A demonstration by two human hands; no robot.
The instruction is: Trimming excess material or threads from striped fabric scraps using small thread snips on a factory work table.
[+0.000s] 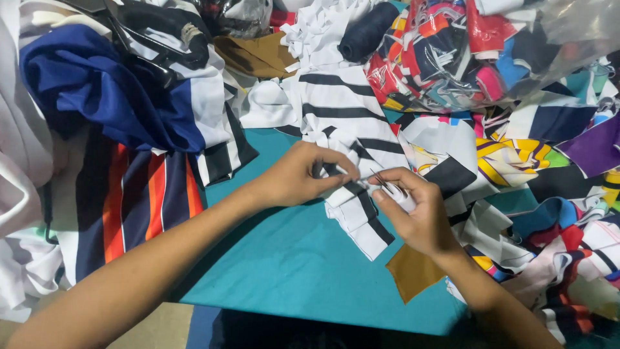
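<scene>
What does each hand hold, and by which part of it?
The left hand pinches the black-and-white striped fabric strip at its upper end. The right hand holds small thread snips by the handle, blades toward the strip.

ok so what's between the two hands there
In the head view, a black-and-white striped fabric strip spans the gap between the left hand and the right hand; small thread snips in the right hand point toward it.

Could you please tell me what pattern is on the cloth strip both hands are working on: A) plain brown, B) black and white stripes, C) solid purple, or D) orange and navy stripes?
B: the left hand and right hand both pinch a black-and-white striped cloth strip over the teal cloth.
</scene>
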